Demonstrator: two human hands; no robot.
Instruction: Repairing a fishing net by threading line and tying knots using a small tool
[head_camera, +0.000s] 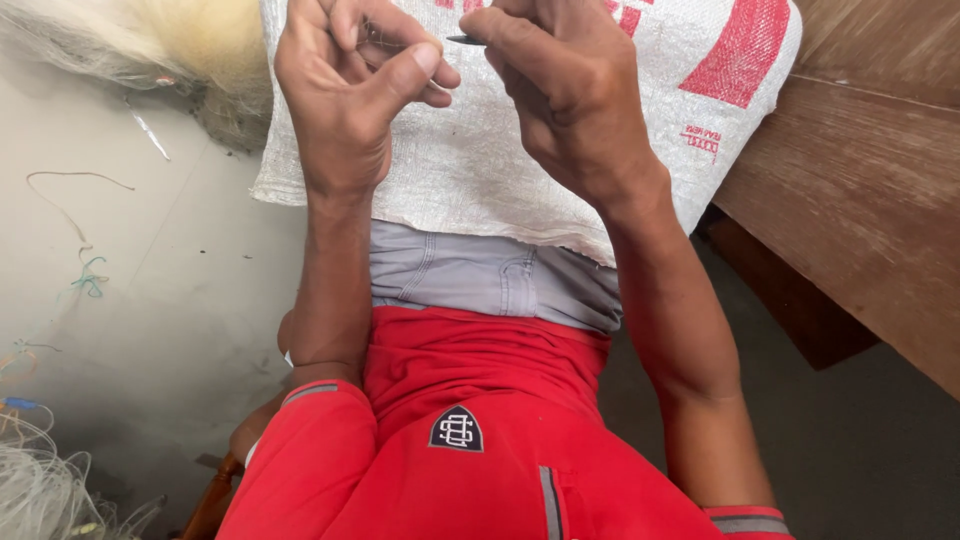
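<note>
My left hand (345, 95) is raised over a white woven sack (470, 170) that lies across my lap, its fingers curled in and pinching fine thread, which is barely visible. My right hand (570, 95) is beside it, fingers closed around a thin dark pointed tool (465, 40) whose tip pokes out toward my left hand. The two hands are almost touching at the top of the view. The sack has red printed patches on it. Below it show my grey shorts and red shirt.
A pile of pale fishing net (150, 40) lies on the concrete floor at the top left, and more net (40, 480) at the bottom left. Loose bits of cord (85, 275) lie on the floor. A wooden board (860, 210) slopes along the right.
</note>
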